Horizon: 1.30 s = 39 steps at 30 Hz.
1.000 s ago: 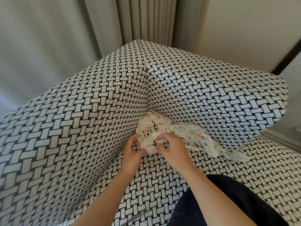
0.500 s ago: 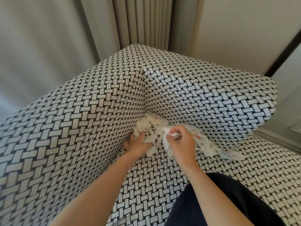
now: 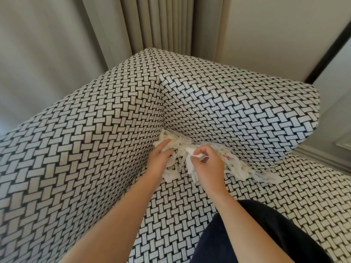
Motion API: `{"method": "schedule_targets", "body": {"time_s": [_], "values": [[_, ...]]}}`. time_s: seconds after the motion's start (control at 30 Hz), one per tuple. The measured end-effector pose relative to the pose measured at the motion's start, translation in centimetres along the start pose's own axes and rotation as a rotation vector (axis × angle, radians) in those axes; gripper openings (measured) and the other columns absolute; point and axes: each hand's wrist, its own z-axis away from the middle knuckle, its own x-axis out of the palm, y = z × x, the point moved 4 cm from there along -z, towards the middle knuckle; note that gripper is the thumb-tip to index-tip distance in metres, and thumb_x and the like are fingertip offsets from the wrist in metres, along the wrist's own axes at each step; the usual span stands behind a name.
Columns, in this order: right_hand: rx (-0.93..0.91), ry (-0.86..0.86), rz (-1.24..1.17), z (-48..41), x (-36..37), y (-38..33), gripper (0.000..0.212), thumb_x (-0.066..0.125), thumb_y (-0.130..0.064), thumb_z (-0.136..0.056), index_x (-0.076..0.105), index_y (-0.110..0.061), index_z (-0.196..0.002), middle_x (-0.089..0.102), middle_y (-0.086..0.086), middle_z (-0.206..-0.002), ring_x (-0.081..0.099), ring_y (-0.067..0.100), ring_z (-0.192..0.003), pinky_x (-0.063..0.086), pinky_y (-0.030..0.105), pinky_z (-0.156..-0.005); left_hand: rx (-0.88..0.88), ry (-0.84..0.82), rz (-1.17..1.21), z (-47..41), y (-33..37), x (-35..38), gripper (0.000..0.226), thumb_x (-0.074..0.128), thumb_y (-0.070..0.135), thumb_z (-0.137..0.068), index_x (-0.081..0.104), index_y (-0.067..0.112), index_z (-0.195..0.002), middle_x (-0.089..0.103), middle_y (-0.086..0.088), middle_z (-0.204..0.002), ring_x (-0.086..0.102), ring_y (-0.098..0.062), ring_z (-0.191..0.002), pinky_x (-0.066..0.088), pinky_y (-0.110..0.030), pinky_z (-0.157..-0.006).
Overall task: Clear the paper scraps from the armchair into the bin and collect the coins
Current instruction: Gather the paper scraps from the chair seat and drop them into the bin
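A heap of torn white paper scraps [image 3: 239,168] lies in the back corner of the armchair seat [image 3: 190,205], where the arm and the backrest meet. My left hand [image 3: 160,158] presses into the left end of the heap, fingers partly buried in the scraps. My right hand [image 3: 207,164] pinches a bunch of scraps between thumb and fingers, with strips hanging below it. No coins and no bin are in view.
The armchair is covered in black-and-white basket-weave fabric, with its arm [image 3: 76,149] at left and backrest [image 3: 237,114] behind. Grey curtains [image 3: 152,21] and a pale wall stand beyond. My dark-clothed knee [image 3: 266,234] rests on the seat at lower right.
My left hand slid from the front of the heap into its left end. My right hand closed round a bunch of scraps and lifted it a little.
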Motion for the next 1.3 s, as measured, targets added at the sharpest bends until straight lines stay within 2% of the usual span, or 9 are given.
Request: {"method": "schedule_targets", "body": {"time_s": [0.17, 0.4, 0.57, 0.63, 0.83, 1.03, 1.13, 1.17, 1.3], "values": [[0.067, 0.055, -0.106, -0.2, -0.3, 0.2, 0.019, 0.062, -0.001, -0.084, 0.056, -0.018, -0.081, 0.063, -0.003, -0.082, 0.061, 0.033, -0.073, 0.052, 0.04, -0.063, -0.025, 0.063, 0.088, 0.7, -0.1, 0.2, 0.04, 0.052, 0.008, -0.091, 0.056, 0.023, -0.127, 0.043, 0.003, -0.144, 0.034, -0.015, -0.133, 0.027, -0.03, -0.097], [0.148, 0.141, -0.235, -0.4, -1.2, 0.7, 0.017, 0.059, -0.001, -0.085, 0.055, -0.017, -0.086, 0.061, -0.007, -0.094, 0.061, 0.009, -0.083, 0.05, 0.017, -0.064, 0.074, 0.092, 0.069, 3.2, 0.3, -0.6, 0.036, 0.052, 0.002, -0.091, 0.064, 0.025, -0.116, 0.054, 0.004, -0.131, 0.046, -0.02, -0.128, 0.039, -0.041, -0.107], [0.177, 0.16, -0.321, 0.2, -2.2, 0.7, 0.021, 0.058, -0.004, -0.088, 0.051, -0.021, -0.098, 0.067, 0.004, -0.096, 0.067, 0.021, -0.08, 0.055, 0.034, -0.067, 0.108, -0.007, 0.05, 4.5, 1.4, -0.5, 0.039, 0.055, -0.002, -0.088, 0.069, 0.032, -0.102, 0.057, 0.02, -0.109, 0.053, -0.013, -0.119, 0.042, -0.04, -0.104], [0.165, 0.151, -0.334, 0.6, -3.1, 0.1, 0.023, 0.058, -0.005, -0.088, 0.05, -0.021, -0.103, 0.068, 0.002, -0.095, 0.067, 0.017, -0.078, 0.055, 0.029, -0.065, 0.136, -0.065, -0.007, 5.2, 2.3, -0.1, 0.038, 0.058, -0.001, -0.086, 0.07, 0.034, -0.099, 0.059, 0.02, -0.108, 0.057, -0.012, -0.112, 0.045, -0.041, -0.102], [0.215, 0.188, -0.469, 2.2, -8.0, -0.8, 0.018, 0.062, -0.009, -0.088, 0.057, -0.016, -0.104, 0.071, 0.001, -0.093, 0.068, 0.014, -0.082, 0.056, 0.029, -0.075, 0.293, -0.257, -0.25, 8.2, 7.1, 3.1, 0.036, 0.063, 0.007, -0.085, 0.068, 0.036, -0.104, 0.07, 0.008, -0.101, 0.058, -0.042, -0.089, 0.052, -0.048, -0.09], [0.249, 0.322, -0.539, 4.6, -17.7, -0.4, 0.016, 0.061, -0.009, -0.088, 0.062, -0.016, -0.102, 0.068, 0.003, -0.1, 0.067, 0.018, -0.09, 0.057, 0.033, -0.077, 0.477, -0.502, -0.405, 12.4, 11.4, 9.8, 0.034, 0.06, 0.007, -0.088, 0.062, 0.029, -0.115, 0.053, 0.029, -0.052, 0.036, 0.001, -0.044, 0.036, -0.01, -0.047], [0.273, 0.383, -0.597, 6.6, -22.6, 0.8, 0.015, 0.06, -0.01, -0.088, 0.066, -0.017, -0.1, 0.069, 0.004, -0.107, 0.065, 0.018, -0.099, 0.053, 0.033, -0.084, 0.501, -0.608, -0.373, 14.9, 12.3, 14.5, 0.033, 0.059, 0.001, -0.088, 0.064, 0.023, -0.112, 0.056, 0.04, -0.07, 0.039, 0.004, -0.04, 0.035, -0.005, -0.044], [0.28, 0.403, -0.621, 7.3, -23.8, 1.2, 0.015, 0.06, -0.011, -0.089, 0.066, -0.018, -0.1, 0.069, 0.003, -0.106, 0.065, 0.017, -0.1, 0.052, 0.03, -0.082, 0.5, -0.636, -0.367, 15.4, 12.3, 16.0, 0.034, 0.059, 0.0, -0.087, 0.065, 0.023, -0.111, 0.062, 0.028, -0.065, 0.045, 0.007, -0.046, 0.038, -0.005, -0.047], [0.347, 0.498, -0.662, 10.5, -29.3, 4.1, 0.02, 0.058, -0.016, -0.09, 0.064, -0.016, -0.109, 0.069, 0.001, -0.107, 0.064, 0.015, -0.1, 0.049, 0.026, -0.081, 0.465, -0.789, -0.353, 17.9, 10.7, 23.6, 0.038, 0.061, 0.0, -0.085, 0.064, 0.029, -0.111, 0.062, 0.009, -0.118, 0.062, -0.011, -0.099, 0.049, -0.006, -0.065]]}}
